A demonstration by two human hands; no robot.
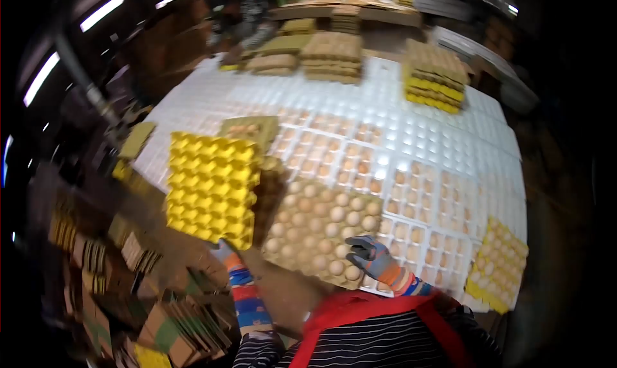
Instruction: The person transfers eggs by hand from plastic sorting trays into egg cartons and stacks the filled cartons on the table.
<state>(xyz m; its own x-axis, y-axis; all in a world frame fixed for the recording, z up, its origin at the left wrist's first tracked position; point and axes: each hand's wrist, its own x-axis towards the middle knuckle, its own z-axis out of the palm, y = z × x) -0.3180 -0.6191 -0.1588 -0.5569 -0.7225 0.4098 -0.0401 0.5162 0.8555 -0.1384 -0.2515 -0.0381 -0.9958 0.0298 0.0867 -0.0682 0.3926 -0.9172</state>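
My left hand (225, 249), in a grey glove, grips the lower edge of a yellow egg tray (212, 187), which is raised and tilted at the left of the table. No eggs show in that tray. My gloved right hand (371, 257) is at the right side of a brown pulp tray (315, 230) filled with eggs, its fingers apart above the tray's edge. Whether a fingertip touches an egg cannot be made out. Behind the yellow tray, another pulp tray (252, 131) holds a few eggs.
White plastic trays (437, 136) cover the table, many with eggs. A yellow tray of eggs (498, 265) lies at the right edge. Stacked trays (332, 56) stand at the back, another stack (435, 75) at the back right. Folded cartons (183, 329) fill the lower left.
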